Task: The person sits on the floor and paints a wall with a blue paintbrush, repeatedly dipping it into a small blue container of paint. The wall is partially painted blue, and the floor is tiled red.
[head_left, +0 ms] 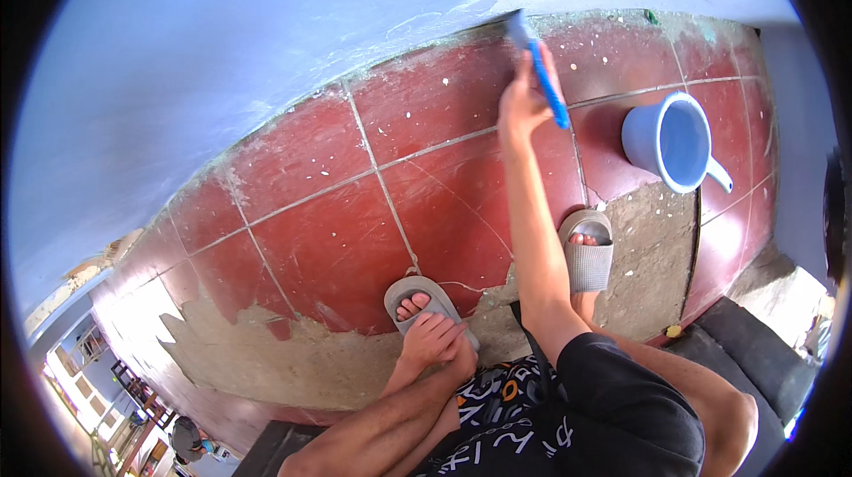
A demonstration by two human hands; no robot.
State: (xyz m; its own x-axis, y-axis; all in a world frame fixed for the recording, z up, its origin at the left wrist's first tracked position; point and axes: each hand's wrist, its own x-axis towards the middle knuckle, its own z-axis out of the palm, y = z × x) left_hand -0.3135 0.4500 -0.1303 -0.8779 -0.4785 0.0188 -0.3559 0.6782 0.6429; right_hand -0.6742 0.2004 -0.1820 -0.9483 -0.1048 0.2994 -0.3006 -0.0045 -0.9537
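My right hand [529,94] is closed on the blue handle of a paintbrush [547,84], whose blurred head touches the foot of the pale blue wall [200,44], just above the red tiled floor [452,197]. Bare of any tool, my left hand [432,338] rests by my shin and ankle, above a grey slipper [426,297], its fingers loosely bent. To the right of the brush a light blue plastic dipper [682,142] stands on the tiles; its contents cannot be told for certain.
White and pale green specks dot the tiles near the wall. Broken tile edges border rough bare concrete [279,357]. Black cushioned seating [745,357] is at the lower right. A person [186,438] and furniture are at the far lower left.
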